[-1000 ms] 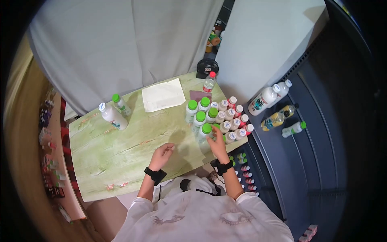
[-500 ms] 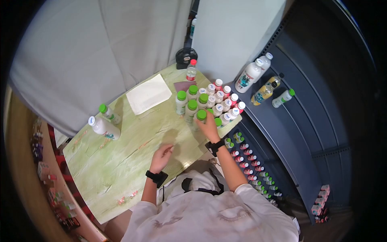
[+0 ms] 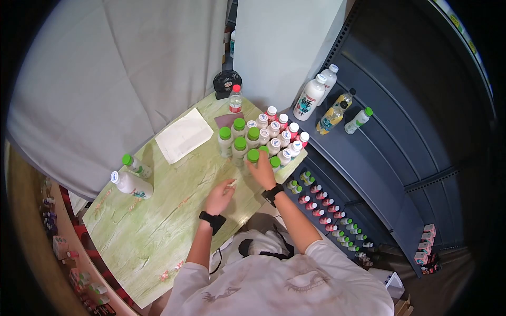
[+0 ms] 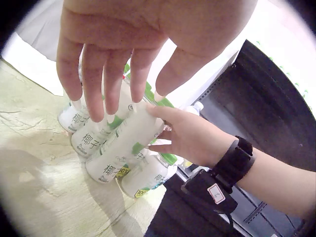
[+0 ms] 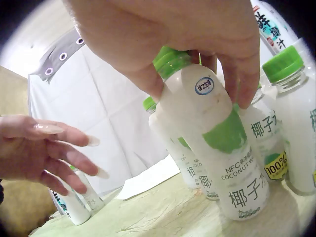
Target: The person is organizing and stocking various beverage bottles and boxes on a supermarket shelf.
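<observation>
My right hand [image 3: 260, 175] grips a green-capped coconut water bottle [image 5: 217, 143] at the near corner of a packed group on the table. Its thumb lies on one side of the bottle's shoulder and its fingers on the other, as the right wrist view shows. The bottle stands on the green marbled table [image 3: 174, 221]. Several more green-capped bottles [image 3: 225, 142] stand around it, with white-capped bottles [image 3: 274, 146] and pink bottles [image 3: 283, 122] behind. My left hand [image 3: 220, 197] hovers over the table left of the group, fingers loosely extended and holding nothing.
A white bottle [image 3: 134, 185] and a green-capped bottle [image 3: 139, 167] stand at the table's left. Behind lie a white sheet [image 3: 184, 136], a small black fan [image 3: 226, 82] and a red-capped bottle [image 3: 235, 100]. A dark shelf [image 3: 363, 168] with large bottles [image 3: 310, 100] rises on the right.
The head view has swung to the right, so more of the shelf shows. My right hand stays at the near green-capped bottle and now grips it; my left hand has moved slightly closer to the group.
</observation>
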{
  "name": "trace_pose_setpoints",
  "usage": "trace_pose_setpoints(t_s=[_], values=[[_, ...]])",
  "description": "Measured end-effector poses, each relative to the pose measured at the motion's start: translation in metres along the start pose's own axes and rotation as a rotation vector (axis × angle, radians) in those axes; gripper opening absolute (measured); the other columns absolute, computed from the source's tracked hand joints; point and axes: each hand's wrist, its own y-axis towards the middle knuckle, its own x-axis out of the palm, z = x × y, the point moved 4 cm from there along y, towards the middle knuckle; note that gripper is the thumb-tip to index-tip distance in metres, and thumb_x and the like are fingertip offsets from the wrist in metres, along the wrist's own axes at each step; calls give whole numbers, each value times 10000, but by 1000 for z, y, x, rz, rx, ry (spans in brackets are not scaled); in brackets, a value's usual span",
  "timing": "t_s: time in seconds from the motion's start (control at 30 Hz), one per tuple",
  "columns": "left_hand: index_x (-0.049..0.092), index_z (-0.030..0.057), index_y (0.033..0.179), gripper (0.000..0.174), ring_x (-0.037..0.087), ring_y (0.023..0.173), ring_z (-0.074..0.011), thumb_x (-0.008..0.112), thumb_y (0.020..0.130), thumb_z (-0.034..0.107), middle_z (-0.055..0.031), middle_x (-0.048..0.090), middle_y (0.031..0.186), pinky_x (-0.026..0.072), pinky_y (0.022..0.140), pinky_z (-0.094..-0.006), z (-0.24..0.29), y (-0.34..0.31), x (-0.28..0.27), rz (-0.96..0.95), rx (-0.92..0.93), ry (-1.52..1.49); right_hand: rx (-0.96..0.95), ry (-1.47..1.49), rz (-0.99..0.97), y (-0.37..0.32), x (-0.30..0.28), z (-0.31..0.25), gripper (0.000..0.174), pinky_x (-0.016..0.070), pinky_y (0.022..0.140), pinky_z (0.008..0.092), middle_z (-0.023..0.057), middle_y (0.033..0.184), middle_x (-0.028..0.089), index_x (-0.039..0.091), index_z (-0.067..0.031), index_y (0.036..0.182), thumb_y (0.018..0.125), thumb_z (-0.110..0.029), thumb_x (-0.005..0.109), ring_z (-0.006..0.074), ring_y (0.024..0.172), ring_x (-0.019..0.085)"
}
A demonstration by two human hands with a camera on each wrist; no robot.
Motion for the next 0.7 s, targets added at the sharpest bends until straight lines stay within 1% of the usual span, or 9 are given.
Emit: trace_pose_setpoints(t_s=[0.03,0.13,0.23,0.33,0.47,0.53,0.57,0.63,0.7], values=[[623,28,1221,332,648,884,-205,629,939,202,-120,691,985,509,798,-320,6,5,1,1,-3,19,1,0,-1,0,1,1,461,441,888,461,234,1096,541,471,24,1181,870,-223,706,431,1036,540],[589,48,1275,373,610,1116,-353,595,934,202,-192,647,1185,468,961,-411,16,23,9,35,83,75,1,51,-11,0,7,7,476,434,905,460,238,1130,519,456,26,1198,871,-218,701,434,1067,522],[555,27,1301,404,565,1169,-394,586,938,199,-216,613,1237,442,993,-435,27,40,18,56,192,46,-18,70,-2,-1,9,13,482,431,920,456,237,1154,504,449,27,1207,869,-210,698,432,1091,510],[514,-8,1326,435,600,1079,-322,591,941,178,-211,593,1246,463,938,-397,38,53,32,154,306,82,-10,74,-31,-3,9,14,510,416,961,442,242,1184,486,414,38,1254,870,-166,681,419,1120,505],[521,-31,1309,438,582,1117,-344,590,930,176,-221,590,1251,450,967,-406,55,61,39,141,333,103,-17,67,-56,-4,11,19,533,404,988,443,250,1217,468,385,42,1290,865,-119,665,422,1145,495],[527,-29,1312,446,571,1144,-354,592,922,178,-229,587,1257,443,984,-407,53,69,47,137,375,131,-60,82,-13,-5,7,12,483,414,965,452,245,1200,471,405,34,1266,859,-83,638,437,1123,490],[528,-17,1321,449,551,1168,-375,588,919,174,-240,574,1274,437,996,-422,49,71,50,120,354,144,-80,89,9,-7,5,8,460,419,953,457,243,1192,473,415,30,1254,855,-65,624,445,1113,488],[530,8,1338,457,510,1216,-417,581,913,168,-261,548,1308,424,1019,-451,51,73,54,91,315,170,-61,68,12,-7,12,21,476,414,958,460,249,1198,461,405,28,1271,849,-57,609,451,1122,476],[548,25,1333,462,518,1197,-425,588,896,168,-269,549,1303,429,1011,-457,56,73,57,137,328,246,-55,63,2,-5,13,28,489,409,960,465,253,1201,452,399,26,1284,846,-56,602,456,1129,466]])
